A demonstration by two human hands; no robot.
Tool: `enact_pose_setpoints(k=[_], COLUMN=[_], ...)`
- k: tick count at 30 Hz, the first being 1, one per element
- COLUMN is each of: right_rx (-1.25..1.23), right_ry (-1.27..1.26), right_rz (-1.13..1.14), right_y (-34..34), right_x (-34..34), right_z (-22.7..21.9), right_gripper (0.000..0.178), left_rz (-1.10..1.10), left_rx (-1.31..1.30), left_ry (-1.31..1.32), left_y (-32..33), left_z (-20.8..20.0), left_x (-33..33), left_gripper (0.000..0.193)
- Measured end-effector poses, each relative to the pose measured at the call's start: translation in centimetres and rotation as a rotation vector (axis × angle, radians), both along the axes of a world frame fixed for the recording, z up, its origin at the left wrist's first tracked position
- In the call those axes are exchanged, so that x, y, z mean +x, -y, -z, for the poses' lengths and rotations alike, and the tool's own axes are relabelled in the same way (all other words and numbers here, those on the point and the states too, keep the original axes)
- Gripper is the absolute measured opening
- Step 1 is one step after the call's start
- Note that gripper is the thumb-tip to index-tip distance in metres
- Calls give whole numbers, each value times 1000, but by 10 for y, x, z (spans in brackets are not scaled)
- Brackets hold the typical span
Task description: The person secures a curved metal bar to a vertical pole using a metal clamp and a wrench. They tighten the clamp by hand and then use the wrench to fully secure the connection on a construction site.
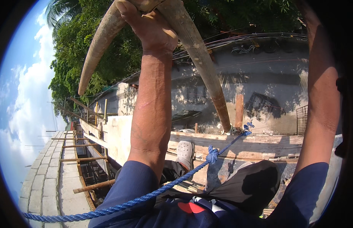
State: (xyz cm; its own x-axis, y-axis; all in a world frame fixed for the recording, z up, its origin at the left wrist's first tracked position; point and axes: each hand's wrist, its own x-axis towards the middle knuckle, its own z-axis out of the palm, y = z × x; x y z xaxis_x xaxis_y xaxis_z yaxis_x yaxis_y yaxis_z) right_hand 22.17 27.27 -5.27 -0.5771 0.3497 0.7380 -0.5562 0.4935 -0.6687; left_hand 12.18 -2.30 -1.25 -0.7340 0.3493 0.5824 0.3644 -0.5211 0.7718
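Observation:
My left hand (155, 32) is raised at the top of the view, its palm and thumb against a thick wooden pole (195, 53) where another rough pole (102, 49) meets it. The fingers seem wrapped round the wood, though they are mostly hidden. My right arm (323, 95) stretches up along the right side, and its hand lies beyond the upper edge. A blue rope (146, 197) runs across my front from the lower left, through a knot (212, 155), to a tie near the lower end of the thick pole.
My foot in a light clog (185, 154) stands on wooden planks (241, 146) high above a grey paved area (229, 83). To the left runs a block wall (49, 182) with wooden poles (93, 186) jutting out. Cables (260, 36) and trees (81, 41) are beyond.

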Motion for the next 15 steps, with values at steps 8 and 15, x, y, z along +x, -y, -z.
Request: enact_pose_setpoints(k=[8,15], right_rx=[-649,-687], right_ry=[400,291], right_rz=[-461,-485], right_y=[142,189], right_x=[-57,-95], right_z=[105,69], right_gripper=[30,38], left_rz=[197,356], left_rx=[4,39], left_ry=[55,232], left_y=[12,10], left_z=[10,14], left_x=[-19,-18], left_gripper=[88,87])
